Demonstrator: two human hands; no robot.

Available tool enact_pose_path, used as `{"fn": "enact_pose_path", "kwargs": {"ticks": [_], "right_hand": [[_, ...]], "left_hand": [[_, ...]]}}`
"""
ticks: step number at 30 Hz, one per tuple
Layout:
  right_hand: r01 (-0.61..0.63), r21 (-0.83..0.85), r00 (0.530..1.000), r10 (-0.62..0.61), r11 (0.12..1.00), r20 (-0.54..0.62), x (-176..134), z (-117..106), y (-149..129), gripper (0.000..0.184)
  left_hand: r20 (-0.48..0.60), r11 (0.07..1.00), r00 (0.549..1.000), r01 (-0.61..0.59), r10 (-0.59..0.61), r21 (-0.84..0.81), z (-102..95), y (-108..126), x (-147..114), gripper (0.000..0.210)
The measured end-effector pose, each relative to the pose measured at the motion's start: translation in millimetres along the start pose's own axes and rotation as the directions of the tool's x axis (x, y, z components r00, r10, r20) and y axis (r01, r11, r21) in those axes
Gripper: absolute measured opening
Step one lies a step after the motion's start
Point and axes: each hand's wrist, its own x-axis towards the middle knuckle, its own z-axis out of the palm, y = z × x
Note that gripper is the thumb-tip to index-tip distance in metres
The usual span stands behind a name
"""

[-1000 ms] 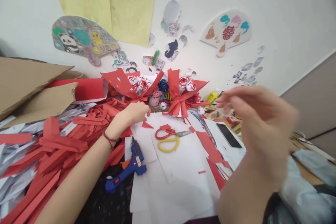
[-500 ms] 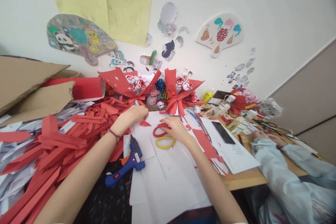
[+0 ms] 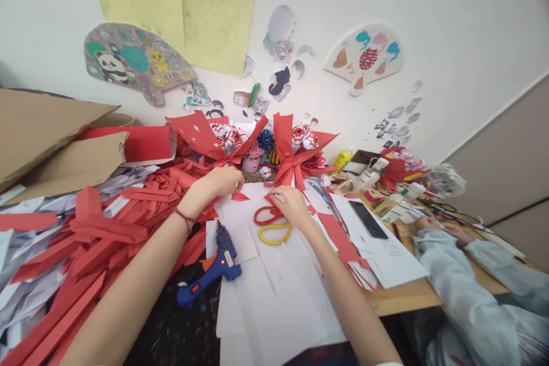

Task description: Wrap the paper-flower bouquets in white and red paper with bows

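Note:
My left hand (image 3: 226, 181) has its fingers curled together above the top edge of the white paper sheets (image 3: 257, 297), beside the base of the left red paper bouquet (image 3: 195, 134); what it holds, if anything, is hidden. My right hand (image 3: 292, 206) is bent with fingertips close together, a bit of red showing at them that I cannot make out. Just below it lie scissors with one red and one yellow handle loop (image 3: 274, 241), blades out of sight. A small red paper piece (image 3: 240, 197) lies between the hands. The blue glue gun (image 3: 214, 274), its light on, rests below my left hand.
Folded red paper strips (image 3: 107, 229) pile up on the left beside cardboard (image 3: 55, 131). A second red bouquet (image 3: 294, 154) stands against the wall. On the right are a phone (image 3: 368, 219) on paper, several bottles, and another person's sleeved arms (image 3: 446, 263).
The view has shifted slightly, moving everything a little to the right. My right fingertips have drawn closer together, up off the red scissor handle. The left hand stays curled.

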Motion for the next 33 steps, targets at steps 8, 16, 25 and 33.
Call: {"fn": "enact_pose_path", "kwargs": {"ticks": [8, 16, 25, 33], "right_hand": [[-0.144, 0.662, 0.927, 0.334, 0.735, -0.169, 7.2, 12.9, -4.1, 0.029], [-0.074, 0.919, 0.892, 0.437, 0.388, -0.113, 0.7, 20.4, -13.0, 0.037], [-0.112, 0.960, 0.885, 0.465, 0.258, -0.022, -6.9, 15.6, -27.2, 0.038], [-0.101, 0.972, 0.850, 0.526, 0.213, -0.027, -12.0, 17.1, -25.0, 0.036]], "left_hand": [[-0.020, 0.996, 1.000, -0.008, 0.006, -0.090, 6.5, 3.4, 2.5, 0.025], [-0.209, 0.920, 0.965, -0.220, 0.157, -0.323, -11.9, 24.4, 2.0, 0.031], [-0.394, 0.831, 0.913, -0.301, 0.109, -0.468, -6.4, 36.6, 9.3, 0.021], [-0.529, 0.861, 0.842, -0.342, 0.104, -0.376, -4.1, 54.9, 9.8, 0.015]]}}
